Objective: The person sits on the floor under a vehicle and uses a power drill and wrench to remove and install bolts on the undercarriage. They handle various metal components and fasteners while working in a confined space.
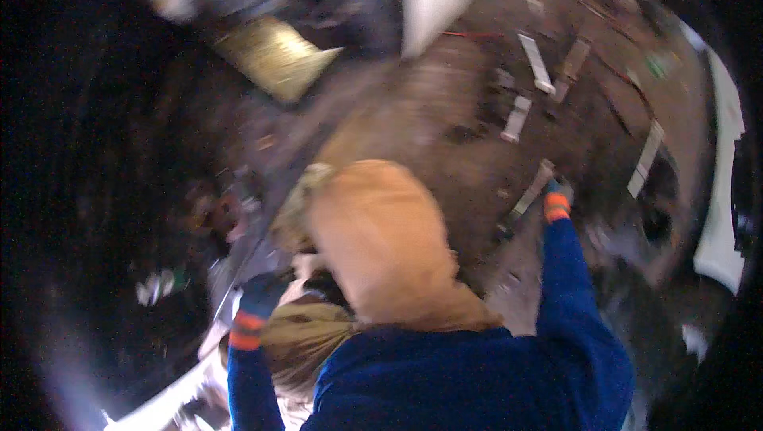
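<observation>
My left hand [264,294], in a dark glove with an orange cuff, is low beside my left leg. Its fingers are smeared, so what it touches does not show. On the right my arm is stretched forward, and my right hand [561,187], gloved the same way, is right beside a narrow flat strip [532,190]. Blur hides whether the fingers grip this strip. Farther off on the brown ground lie a pale strip [536,64], a brown strip [571,71] and a short pale strip [517,118].
A yellowish sheet-like piece [278,57] lies at the far left, near a white upright shape [433,1]. Another strip [646,158] and a small green thing [660,65] are to the right. My tan-clad knee [381,232] fills the middle. A long white edge [722,184] curves along the right.
</observation>
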The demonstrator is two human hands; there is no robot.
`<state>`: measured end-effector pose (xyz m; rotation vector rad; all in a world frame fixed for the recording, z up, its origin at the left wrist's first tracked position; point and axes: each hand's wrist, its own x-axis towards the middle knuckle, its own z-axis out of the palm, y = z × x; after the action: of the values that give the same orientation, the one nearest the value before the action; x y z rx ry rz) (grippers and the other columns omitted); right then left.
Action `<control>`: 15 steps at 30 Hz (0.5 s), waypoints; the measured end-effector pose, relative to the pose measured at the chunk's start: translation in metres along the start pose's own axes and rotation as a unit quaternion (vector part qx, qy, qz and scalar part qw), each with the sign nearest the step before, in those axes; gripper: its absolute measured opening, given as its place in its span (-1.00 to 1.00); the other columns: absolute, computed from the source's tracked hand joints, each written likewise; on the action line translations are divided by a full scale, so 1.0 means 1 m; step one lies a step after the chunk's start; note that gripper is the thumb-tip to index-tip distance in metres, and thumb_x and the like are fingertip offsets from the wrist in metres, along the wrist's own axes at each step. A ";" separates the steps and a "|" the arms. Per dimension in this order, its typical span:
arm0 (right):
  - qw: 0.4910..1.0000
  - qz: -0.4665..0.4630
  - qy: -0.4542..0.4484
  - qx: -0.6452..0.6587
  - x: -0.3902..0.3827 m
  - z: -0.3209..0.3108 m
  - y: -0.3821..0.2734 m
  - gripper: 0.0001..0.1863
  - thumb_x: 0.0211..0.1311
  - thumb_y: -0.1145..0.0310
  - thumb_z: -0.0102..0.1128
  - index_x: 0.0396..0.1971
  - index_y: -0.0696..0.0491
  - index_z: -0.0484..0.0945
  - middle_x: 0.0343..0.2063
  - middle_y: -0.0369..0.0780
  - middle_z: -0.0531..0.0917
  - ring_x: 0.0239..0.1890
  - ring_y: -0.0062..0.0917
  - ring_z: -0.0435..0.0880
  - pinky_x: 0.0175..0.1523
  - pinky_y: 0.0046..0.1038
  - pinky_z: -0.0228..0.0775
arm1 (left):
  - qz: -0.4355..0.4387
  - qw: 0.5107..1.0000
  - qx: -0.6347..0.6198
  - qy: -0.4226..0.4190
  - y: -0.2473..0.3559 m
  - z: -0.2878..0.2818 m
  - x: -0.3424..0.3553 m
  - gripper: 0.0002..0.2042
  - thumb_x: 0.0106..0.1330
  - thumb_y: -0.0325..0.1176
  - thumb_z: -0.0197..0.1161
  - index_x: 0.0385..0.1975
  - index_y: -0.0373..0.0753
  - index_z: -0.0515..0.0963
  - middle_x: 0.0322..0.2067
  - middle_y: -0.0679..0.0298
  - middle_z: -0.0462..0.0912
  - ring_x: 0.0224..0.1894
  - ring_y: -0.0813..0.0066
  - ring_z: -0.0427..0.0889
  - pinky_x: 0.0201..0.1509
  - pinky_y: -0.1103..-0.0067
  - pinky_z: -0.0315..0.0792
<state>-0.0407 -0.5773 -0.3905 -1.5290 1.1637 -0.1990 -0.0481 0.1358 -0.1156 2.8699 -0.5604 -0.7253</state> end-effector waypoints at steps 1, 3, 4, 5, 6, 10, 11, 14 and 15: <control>0.995 -0.060 -0.008 0.077 -0.004 0.011 0.011 -0.75 0.22 0.38 0.23 -0.14 0.16 0.62 -0.28 -0.26 0.68 -0.32 -0.59 0.58 -0.25 -0.47 0.42 | 0.070 0.997 -0.036 -0.026 -0.003 -0.002 0.018 -0.69 0.24 -0.44 0.09 -0.03 -0.11 0.60 0.02 0.22 0.62 -0.01 0.28 0.61 0.08 0.42 0.47; 0.977 -0.190 -0.050 -0.086 0.057 0.033 0.074 -0.75 0.22 0.36 0.26 -0.15 0.16 0.62 -0.29 -0.27 0.72 -0.41 -0.56 0.63 -0.28 -0.51 0.48 | 0.051 0.976 -0.167 -0.127 -0.019 0.026 0.044 -0.73 0.26 -0.35 0.14 -0.06 0.02 0.62 -0.02 0.28 0.65 -0.06 0.26 0.64 0.02 0.42 0.51; 0.976 -0.158 -0.136 -0.064 0.042 0.087 0.055 -0.76 0.24 0.34 0.25 -0.18 0.16 0.62 -0.34 -0.29 0.70 -0.45 -0.59 0.59 -0.32 -0.51 0.45 | 0.067 0.952 -0.288 -0.072 -0.016 0.042 0.024 -0.78 0.34 -0.26 0.11 -0.08 0.02 0.63 -0.06 0.26 0.67 -0.12 0.21 0.64 -0.03 0.41 0.51; 0.976 -0.121 -0.176 -0.048 0.023 0.106 0.041 -0.77 0.25 0.32 0.24 -0.21 0.16 0.63 -0.39 -0.31 0.68 -0.49 -0.61 0.55 -0.36 -0.51 0.41 | -0.078 0.951 -0.178 -0.240 0.015 0.008 0.053 -0.75 0.38 -0.13 0.08 -0.11 -0.01 0.64 -0.14 0.23 0.69 -0.18 0.20 0.64 -0.06 0.39 0.49; 0.967 -0.081 -0.240 -0.038 -0.002 0.138 0.023 -0.77 0.27 0.30 0.24 -0.24 0.16 0.63 -0.43 -0.33 0.66 -0.54 -0.64 0.51 -0.40 -0.51 0.38 | -0.027 0.951 -0.249 -0.182 -0.009 0.049 0.035 -0.73 0.38 -0.09 0.07 -0.12 -0.01 0.64 -0.22 0.17 0.69 -0.22 0.20 0.63 -0.08 0.38 0.48; 0.917 -0.207 -0.341 -0.029 -0.101 0.221 -0.094 -0.71 0.33 0.22 0.17 -0.40 0.15 0.64 -0.59 -0.39 0.58 -0.58 -0.71 0.40 -0.46 -0.56 0.26 | -0.127 0.968 -0.212 -0.037 -0.018 0.130 0.040 -0.71 0.31 -0.06 0.11 -0.15 -0.03 0.66 -0.26 0.13 0.68 -0.24 0.12 0.64 -0.12 0.34 0.48; 0.908 -0.231 -0.350 -0.015 -0.111 0.226 -0.112 -0.70 0.34 0.21 0.16 -0.43 0.14 0.64 -0.61 -0.39 0.57 -0.57 -0.72 0.41 -0.45 -0.57 0.26 | -0.224 0.932 -0.280 -0.051 -0.007 0.116 0.056 -0.61 0.28 0.03 0.12 -0.12 -0.11 0.65 -0.21 0.09 0.68 -0.18 0.10 0.64 -0.07 0.35 0.46; 0.889 -0.186 -0.418 -0.022 -0.139 0.236 -0.143 -0.67 0.35 0.19 0.14 -0.43 0.16 0.63 -0.61 -0.36 0.59 -0.55 -0.68 0.43 -0.42 -0.53 0.29 | -0.431 0.808 -0.401 0.002 -0.012 0.155 0.076 -0.38 0.21 0.22 0.13 -0.04 -0.27 0.61 -0.08 0.01 0.65 -0.06 0.08 0.63 0.03 0.36 0.42; 0.871 -0.256 -0.411 -0.087 -0.148 0.231 -0.154 -0.68 0.33 0.20 0.15 -0.41 0.17 0.63 -0.56 -0.33 0.63 -0.52 -0.66 0.47 -0.38 -0.52 0.32 | -0.433 0.787 -0.439 0.027 -0.015 0.180 0.077 -0.33 0.19 0.25 0.14 -0.02 -0.31 0.59 -0.05 0.00 0.64 -0.01 0.09 0.61 0.07 0.37 0.39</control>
<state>0.1264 -0.3375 -0.2751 -1.7886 0.0882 0.2094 -0.0674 0.1139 -0.3099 2.0704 0.9555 -0.7010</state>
